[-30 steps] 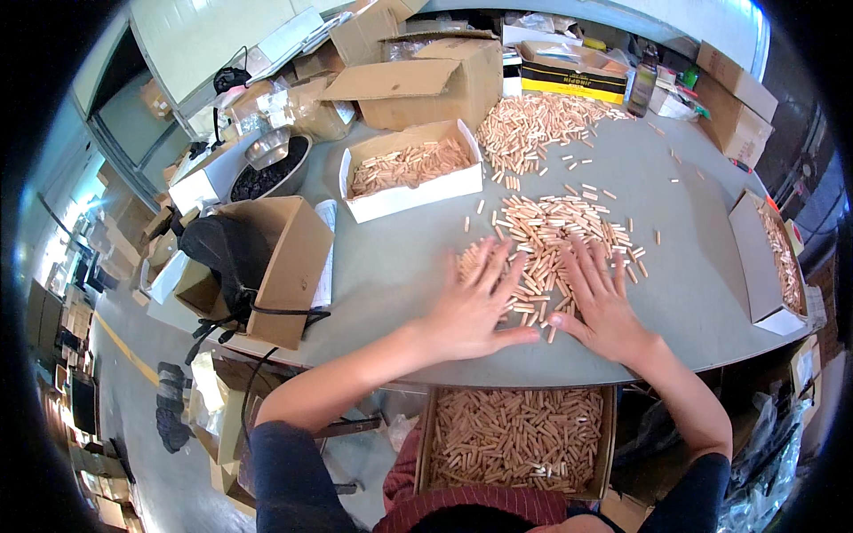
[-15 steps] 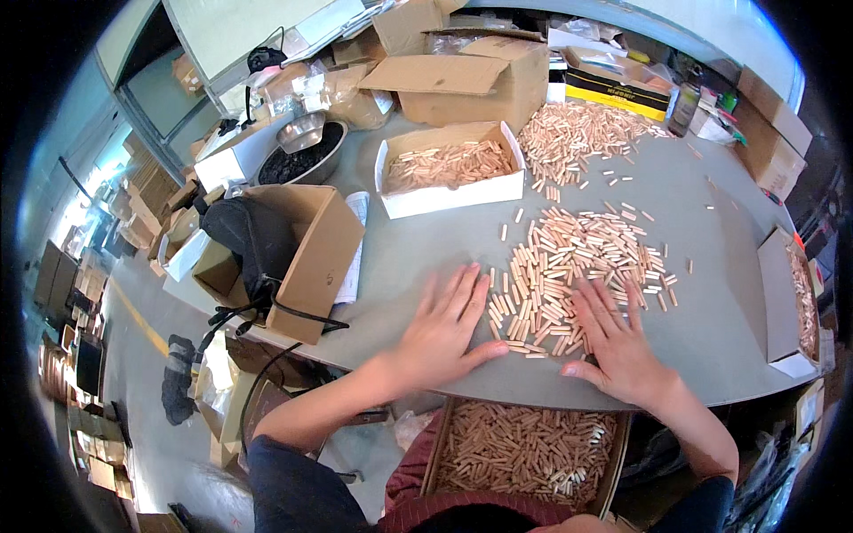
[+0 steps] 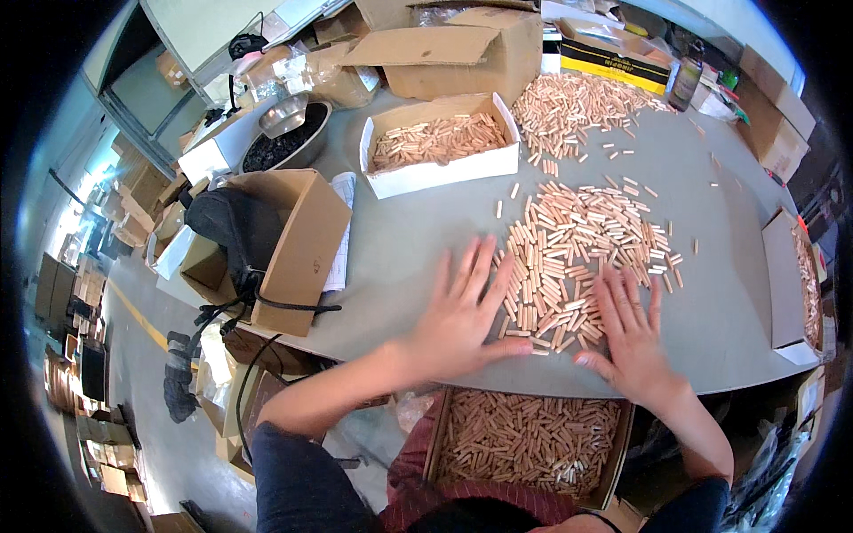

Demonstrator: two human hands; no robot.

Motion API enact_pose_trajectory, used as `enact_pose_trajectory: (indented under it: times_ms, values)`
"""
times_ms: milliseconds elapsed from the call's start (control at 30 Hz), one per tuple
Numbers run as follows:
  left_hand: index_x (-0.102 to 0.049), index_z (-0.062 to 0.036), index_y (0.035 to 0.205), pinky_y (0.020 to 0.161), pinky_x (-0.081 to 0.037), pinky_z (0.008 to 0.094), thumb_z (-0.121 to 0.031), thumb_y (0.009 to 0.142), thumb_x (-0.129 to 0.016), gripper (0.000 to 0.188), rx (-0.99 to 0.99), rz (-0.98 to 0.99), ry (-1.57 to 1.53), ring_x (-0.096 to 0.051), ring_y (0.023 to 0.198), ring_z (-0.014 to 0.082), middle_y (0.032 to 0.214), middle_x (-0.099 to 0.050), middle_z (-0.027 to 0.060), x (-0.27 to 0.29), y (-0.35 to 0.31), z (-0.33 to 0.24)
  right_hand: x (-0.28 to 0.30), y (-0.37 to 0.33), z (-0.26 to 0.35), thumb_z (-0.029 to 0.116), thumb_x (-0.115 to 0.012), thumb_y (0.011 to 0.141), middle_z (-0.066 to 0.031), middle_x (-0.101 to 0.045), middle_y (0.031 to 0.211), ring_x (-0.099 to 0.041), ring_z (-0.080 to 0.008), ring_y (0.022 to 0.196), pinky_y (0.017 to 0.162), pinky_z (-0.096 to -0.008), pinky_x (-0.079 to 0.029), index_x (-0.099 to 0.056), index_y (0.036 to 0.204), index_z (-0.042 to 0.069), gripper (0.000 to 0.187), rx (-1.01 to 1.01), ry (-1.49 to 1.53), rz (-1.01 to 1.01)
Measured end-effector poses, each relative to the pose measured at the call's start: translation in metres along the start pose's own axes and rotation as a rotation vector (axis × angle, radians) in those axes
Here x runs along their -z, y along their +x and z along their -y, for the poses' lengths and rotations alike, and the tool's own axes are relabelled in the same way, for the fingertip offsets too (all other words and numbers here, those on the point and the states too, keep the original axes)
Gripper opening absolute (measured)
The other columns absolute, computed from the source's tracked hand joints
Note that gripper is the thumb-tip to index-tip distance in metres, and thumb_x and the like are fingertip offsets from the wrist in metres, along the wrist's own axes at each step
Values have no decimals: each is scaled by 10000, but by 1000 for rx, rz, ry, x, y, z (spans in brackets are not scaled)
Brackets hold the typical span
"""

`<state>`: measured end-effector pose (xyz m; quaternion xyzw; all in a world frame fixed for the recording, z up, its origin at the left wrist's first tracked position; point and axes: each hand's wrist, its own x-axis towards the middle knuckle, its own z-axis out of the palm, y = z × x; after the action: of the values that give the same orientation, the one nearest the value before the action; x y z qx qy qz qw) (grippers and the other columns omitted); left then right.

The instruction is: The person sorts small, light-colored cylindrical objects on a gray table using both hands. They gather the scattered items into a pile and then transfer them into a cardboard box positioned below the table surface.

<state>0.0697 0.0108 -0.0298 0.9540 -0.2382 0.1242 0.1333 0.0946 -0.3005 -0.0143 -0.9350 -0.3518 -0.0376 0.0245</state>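
On the grey table a loose pile of small wooden dowel pins point(image 3: 577, 244) spreads between and beyond my hands. My left hand point(image 3: 458, 311) is at the pile's left edge with its fingers stretched and spread, its thumb touching the nearest pins. At the near right side, my right hand point(image 3: 633, 336) lies flat with fingers apart, fingertips on the pins. Neither hand grips anything. Below the table edge, at my lap, a cardboard box point(image 3: 625, 444) is full of the same dowel pins.
A white box point(image 3: 444, 178) of dowel pins stands beyond the pile, next to a second heap point(image 3: 569, 115). Another white box point(image 3: 782, 284) is at the right edge. A cardboard box point(image 3: 306, 240) with a black bag and cables sits left, near a metal bowl point(image 3: 311, 151).
My left hand has shifted slightly right and spread its fingers wider. My right hand has slid a little right. Some pins at the pile's near edge have moved, and the view has shifted slightly.
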Motion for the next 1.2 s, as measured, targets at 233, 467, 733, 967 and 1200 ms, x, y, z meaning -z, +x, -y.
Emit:
enact_pose_trajectory:
  times_ms: [233, 467, 733, 967, 1200]
  values:
    - [-151, 18, 1701, 1266, -21, 739, -783, 842, -707, 1300, -179, 227, 42, -71, 1655, 452, 1764, -171, 267, 0, 30, 2, 0, -19, -18, 769, -442, 992, -238, -191, 1771, -122, -415, 1657, 1296, -665, 48, -202, 1694, -34, 1093, -167, -17, -5]
    - [-199, -1, 1699, 1260, -39, 743, -672, 921, -685, 1137, -61, 142, -23, -122, 1650, 455, 1761, -199, 261, -3, 20, -9, 1, -20, -9, 737, -431, 1020, -239, -197, 1769, -124, -435, 1652, 1292, -672, 45, -216, 1696, -19, 1037, -128, 27, -22]
    - [-418, -113, 1653, 1231, -144, 768, -603, 1045, -579, 797, -158, 74, 46, -213, 1615, 482, 1753, -288, 182, 9, 3, -22, 11, -15, -3, 683, -480, 1041, -208, -238, 1768, -137, -423, 1654, 1298, -659, 40, -287, 1698, 68, 920, -3, 119, -13]
    - [-351, -8, 1653, 1266, -189, 690, -616, 1002, -634, 935, -44, 110, -20, -252, 1603, 468, 1712, -327, 243, 21, -14, -26, 16, -57, -19, 654, -513, 1035, -298, -238, 1737, -178, -422, 1645, 1316, -622, 14, -206, 1666, -86, 1019, -251, 270, -124]
    - [-360, 40, 1637, 1269, -228, 645, -598, 845, -795, 1106, -101, 97, -73, -285, 1595, 469, 1701, -331, 272, 19, -26, -60, 15, -77, 12, 723, -520, 982, -324, -248, 1723, -166, -441, 1643, 1314, -645, -26, -206, 1640, -143, 1132, -182, 58, 41]
